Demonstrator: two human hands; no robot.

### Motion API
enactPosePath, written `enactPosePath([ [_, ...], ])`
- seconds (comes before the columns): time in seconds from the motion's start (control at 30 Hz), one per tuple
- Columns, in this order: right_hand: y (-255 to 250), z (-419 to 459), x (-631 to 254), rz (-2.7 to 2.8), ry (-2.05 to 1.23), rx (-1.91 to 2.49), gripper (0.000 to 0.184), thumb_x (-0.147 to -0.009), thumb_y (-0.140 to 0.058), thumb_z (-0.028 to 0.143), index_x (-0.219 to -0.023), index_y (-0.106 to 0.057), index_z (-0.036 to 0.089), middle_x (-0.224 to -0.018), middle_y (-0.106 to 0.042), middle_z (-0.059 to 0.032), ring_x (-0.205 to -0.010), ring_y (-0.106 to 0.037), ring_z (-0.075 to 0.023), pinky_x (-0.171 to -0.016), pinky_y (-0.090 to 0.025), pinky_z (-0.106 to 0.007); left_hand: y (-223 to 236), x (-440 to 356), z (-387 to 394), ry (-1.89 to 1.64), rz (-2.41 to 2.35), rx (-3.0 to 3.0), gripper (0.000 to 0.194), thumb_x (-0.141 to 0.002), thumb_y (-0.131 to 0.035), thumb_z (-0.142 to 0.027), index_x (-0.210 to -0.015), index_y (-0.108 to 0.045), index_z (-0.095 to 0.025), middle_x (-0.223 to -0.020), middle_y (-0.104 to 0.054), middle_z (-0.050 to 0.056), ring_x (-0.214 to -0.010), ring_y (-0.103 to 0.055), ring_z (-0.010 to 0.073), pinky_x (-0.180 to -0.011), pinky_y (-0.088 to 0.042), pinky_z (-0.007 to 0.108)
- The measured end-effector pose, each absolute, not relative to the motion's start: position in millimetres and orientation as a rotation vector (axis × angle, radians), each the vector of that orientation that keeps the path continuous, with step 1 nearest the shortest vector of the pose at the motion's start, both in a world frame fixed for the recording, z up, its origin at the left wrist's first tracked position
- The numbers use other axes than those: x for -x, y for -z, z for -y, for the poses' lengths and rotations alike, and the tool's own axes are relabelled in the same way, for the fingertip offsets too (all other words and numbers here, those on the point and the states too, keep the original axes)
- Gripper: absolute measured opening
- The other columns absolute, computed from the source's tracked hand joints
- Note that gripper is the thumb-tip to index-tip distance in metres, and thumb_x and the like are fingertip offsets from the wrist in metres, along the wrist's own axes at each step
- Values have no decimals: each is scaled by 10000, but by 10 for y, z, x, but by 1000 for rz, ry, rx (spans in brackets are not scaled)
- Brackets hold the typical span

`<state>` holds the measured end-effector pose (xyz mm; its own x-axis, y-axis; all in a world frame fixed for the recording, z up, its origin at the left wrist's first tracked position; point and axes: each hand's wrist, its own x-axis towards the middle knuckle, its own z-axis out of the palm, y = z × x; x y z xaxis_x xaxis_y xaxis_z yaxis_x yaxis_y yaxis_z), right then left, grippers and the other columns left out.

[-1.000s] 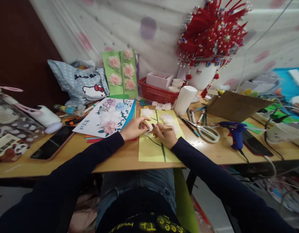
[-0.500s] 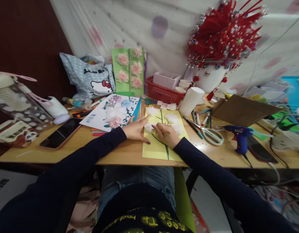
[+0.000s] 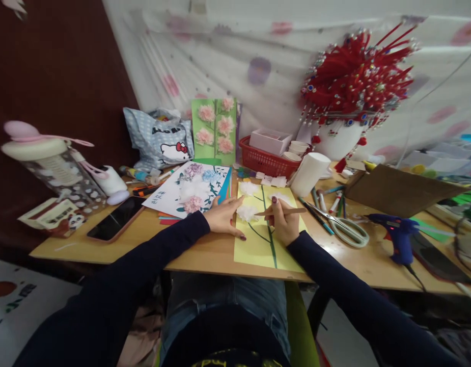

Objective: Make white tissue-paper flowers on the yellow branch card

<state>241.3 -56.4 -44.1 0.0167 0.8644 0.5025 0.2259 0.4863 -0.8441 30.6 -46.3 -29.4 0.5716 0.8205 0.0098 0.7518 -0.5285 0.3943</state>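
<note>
A sheet of yellow paper [image 3: 254, 250] lies before me, with a green branching stem [image 3: 272, 244] on it and several fluffy white flowers [image 3: 247, 213]. My left hand [image 3: 223, 218] rests with fingers spread along the paper's left edge, beside the lower left flower. In my right hand [image 3: 284, 224] is a slim brown pointed stick [image 3: 296, 210], gripped between thumb and fingers; its exact kind is unclear. Its tip points left, close to that same flower. Part of the flowers on the right side is hidden behind my right hand.
To the right lie scissors [image 3: 350, 232], pens [image 3: 319, 219] and a blue glue gun [image 3: 399, 234]. Behind the paper stand a red basket [image 3: 268, 159] and a white roll [image 3: 309, 173]. A white flower picture [image 3: 170, 191] and a phone [image 3: 116, 219] lie to the left.
My right hand has lifted and drawn back to the right from the lower left flower, turning the stick nearly level. My left hand stays by the paper's edge. The camera view has shifted.
</note>
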Motion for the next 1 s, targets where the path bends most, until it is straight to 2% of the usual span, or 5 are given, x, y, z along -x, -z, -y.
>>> enactPosePath([
  [0.2, 375, 482, -2394, 1286, -699, 964, 511, -865, -498, 601, -601, -541, 166, -443, -513, 13, -330, -425, -69, -316, -314, -191, -225, 397, 286, -964, -1317, -2443, 522, -824, -585, -497, -1215, -607, -152, -1328, -571, 141, -1248, -506, 268, -1086, -340, 413],
  [0.33, 334, 462, -2396, 1254, -734, 973, 514, -847, -518, 615, -608, -548, 162, -433, -509, 14, -322, -421, -70, -314, -313, -191, -502, 1095, 231, -1185, -1596, -2170, 378, -790, -604, -441, -1000, -690, -140, -985, -726, 92, -880, -663, 220, -835, -514, 340],
  [0.53, 345, 460, -2419, 1328, -718, 997, 513, -874, -499, 590, -601, -546, 158, -448, -511, 10, -339, -425, -67, -337, -321, -193, -282, 1629, 236, -904, -1956, -2123, 264, -744, -603, -311, -918, -724, -153, -839, -727, 57, -767, -645, 206, -713, -499, 289],
  [0.73, 341, 468, -2412, 1382, -701, 1023, 524, -866, -495, 606, -593, -546, 161, -450, -511, 6, -343, -426, -70, -343, -328, -197, -59, 1695, 1, -561, -2353, -2228, 260, -803, -573, -275, -994, -730, -195, -1099, -644, 122, -1074, -534, 322, -938, -378, 443],
  [1.0, 320, 476, -2420, 1419, -697, 1029, 531, -864, -489, 614, -581, -542, 167, -449, -512, 3, -347, -425, -75, -351, -335, -209, -78, 1778, -170, -556, -2439, -2141, 190, -828, -537, -280, -817, -714, -212, -1137, -628, 117, -1162, -424, 368, -929, -301, 525],
])
